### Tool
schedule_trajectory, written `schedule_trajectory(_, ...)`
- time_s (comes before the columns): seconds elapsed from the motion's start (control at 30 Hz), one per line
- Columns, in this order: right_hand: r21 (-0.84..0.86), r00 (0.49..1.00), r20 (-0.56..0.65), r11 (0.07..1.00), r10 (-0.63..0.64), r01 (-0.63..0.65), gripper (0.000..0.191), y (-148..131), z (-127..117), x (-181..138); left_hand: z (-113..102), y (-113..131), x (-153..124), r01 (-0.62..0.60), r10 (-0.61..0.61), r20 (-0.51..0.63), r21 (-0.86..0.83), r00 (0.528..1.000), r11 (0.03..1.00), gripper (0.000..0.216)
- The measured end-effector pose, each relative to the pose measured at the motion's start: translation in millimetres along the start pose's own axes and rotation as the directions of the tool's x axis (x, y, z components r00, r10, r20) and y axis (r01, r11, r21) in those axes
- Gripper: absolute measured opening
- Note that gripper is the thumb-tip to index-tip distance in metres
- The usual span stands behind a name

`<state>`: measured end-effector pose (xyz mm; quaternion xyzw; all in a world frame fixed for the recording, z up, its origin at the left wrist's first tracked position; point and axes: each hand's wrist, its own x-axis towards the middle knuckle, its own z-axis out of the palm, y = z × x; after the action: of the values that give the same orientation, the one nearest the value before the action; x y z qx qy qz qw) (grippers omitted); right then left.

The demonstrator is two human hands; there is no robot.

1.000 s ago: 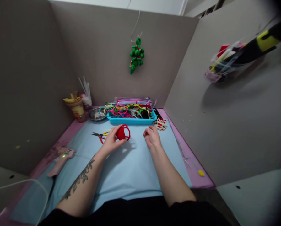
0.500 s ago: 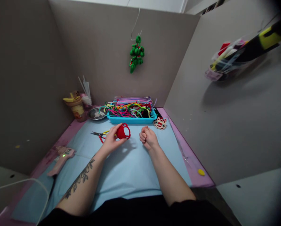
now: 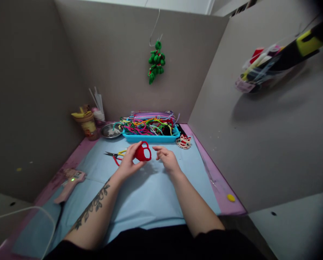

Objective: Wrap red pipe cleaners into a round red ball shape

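My left hand (image 3: 129, 159) is closed around a red fuzzy piece (image 3: 141, 154), which looks made of pipe cleaner and has two open loops on its right side. It is held above the blue cloth (image 3: 147, 195). Just right of it is my right hand (image 3: 167, 158), apart from the piece, with the index finger stretched toward it and the other fingers curled. No object shows in that hand. Behind my left hand lie scissors (image 3: 113, 154) with dark blades, near red and yellow handles partly covered by the hand.
A blue tray (image 3: 150, 138) of colourful pipe cleaners stands at the back, beside a metal dish (image 3: 109, 134) and a cup (image 3: 88, 126). A pink glue gun (image 3: 70, 186) with a green light lies left. A red-and-white fuzzy figure (image 3: 184, 142) sits right. Green decoration (image 3: 156, 62) hangs on the wall.
My right hand has gone from a fist to a stretched index finger and moved slightly left, closer to the red piece. The red piece has turned a little, so its two loops show more.
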<state>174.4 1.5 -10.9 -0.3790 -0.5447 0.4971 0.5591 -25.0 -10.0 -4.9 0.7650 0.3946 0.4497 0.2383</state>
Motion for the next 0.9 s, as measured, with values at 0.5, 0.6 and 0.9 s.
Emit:
schedule_trajectory(0.5, 0.339, 0.981, 0.137, 0.924, 0.136, -0.175, 0.033, 1.0, 26.5, -8.4, 3.5, 0.2, -2.7, 0.141, -0.096, 0.147, -0.338, 0.984, 0.931, 0.084)
schedule_trajectory(0.6, 0.324, 0.98, 0.173, 0.933, 0.102, -0.154, 0.03, 1.7, 27.3, -9.1, 3.5, 1.6, -2.1, 0.137, -0.108, 0.109, -0.301, 0.988, 0.944, 0.073)
schedule_trajectory(0.9, 0.227, 0.987, 0.149, 0.97, 0.058, -0.091, 0.024, 1.3, 26.0, -8.7, 0.1, 2.7, -0.5, 0.196, -0.157, 0.132, -0.385, 0.979, 0.902, 0.067)
